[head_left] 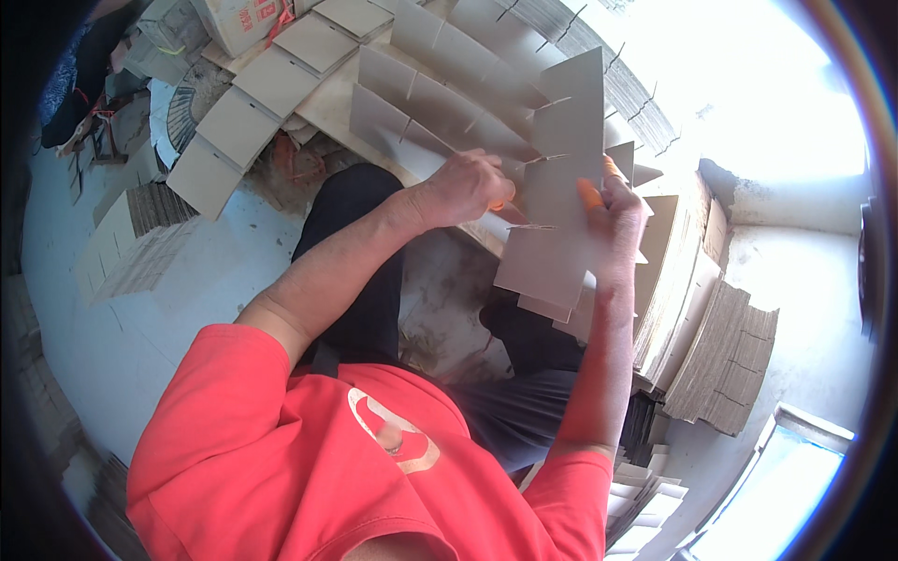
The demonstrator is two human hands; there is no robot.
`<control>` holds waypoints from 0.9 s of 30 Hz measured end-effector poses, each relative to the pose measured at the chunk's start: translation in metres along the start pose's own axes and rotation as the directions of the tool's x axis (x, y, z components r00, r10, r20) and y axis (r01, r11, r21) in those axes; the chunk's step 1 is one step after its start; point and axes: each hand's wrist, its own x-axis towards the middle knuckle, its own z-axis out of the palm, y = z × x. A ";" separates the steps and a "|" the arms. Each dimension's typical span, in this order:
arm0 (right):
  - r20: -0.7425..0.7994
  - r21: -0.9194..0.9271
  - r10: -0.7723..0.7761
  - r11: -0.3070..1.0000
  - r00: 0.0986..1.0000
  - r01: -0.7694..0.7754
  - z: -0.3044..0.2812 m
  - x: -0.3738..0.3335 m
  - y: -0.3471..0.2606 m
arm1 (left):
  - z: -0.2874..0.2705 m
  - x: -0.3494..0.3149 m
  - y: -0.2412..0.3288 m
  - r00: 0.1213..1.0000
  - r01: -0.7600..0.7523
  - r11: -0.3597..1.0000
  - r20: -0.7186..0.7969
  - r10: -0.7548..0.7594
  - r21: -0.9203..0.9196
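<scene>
A grey-brown slotted cardboard divider panel [564, 192] stands tilted in front of me, with several slots along its left edge. My right hand [617, 210] is closed on its right side, orange covers on the fingertips. To its left, my left hand [465, 190] is closed, its fingers curled at the near end of a cardboard divider strip [402, 117]; an orange cover shows on a finger. Several parallel strips cross the panel at its slots, forming a partly joined grid. The fingers behind the panel are partly hidden.
The grid rests over a wooden board [332, 103]. Flat cardboard pieces [208, 173] overlap in a row at the left. Stacks of slotted cardboard [725, 355] stand at the right, with more [631, 103] at the back. A printed carton [238, 26] sits at the far left.
</scene>
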 end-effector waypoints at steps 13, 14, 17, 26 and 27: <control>0.155 -0.165 0.001 0.986 0.988 0.024 0.026 0.016 -0.011 | 0.001 0.006 -0.001 1.000 0.014 1.000 0.008 -0.014 0.027; 0.154 -0.183 -0.010 0.982 0.988 0.038 0.031 0.015 -0.008 | 0.001 0.005 0.000 1.000 0.007 0.999 0.003 -0.007 0.033; 0.149 -0.288 0.032 0.957 0.988 0.012 0.039 0.014 0.001 | 0.006 0.009 0.001 0.998 0.009 1.000 0.065 -0.010 0.020; 0.327 -0.179 -0.102 0.969 0.940 0.168 0.010 -0.035 -0.013 | 0.006 0.009 -0.001 0.999 0.040 0.998 -0.014 -0.040 0.044; 0.345 -0.280 0.001 0.955 0.939 0.102 0.011 -0.047 -0.026 | 0.006 0.009 -0.002 0.999 0.051 0.997 0.007 -0.051 0.051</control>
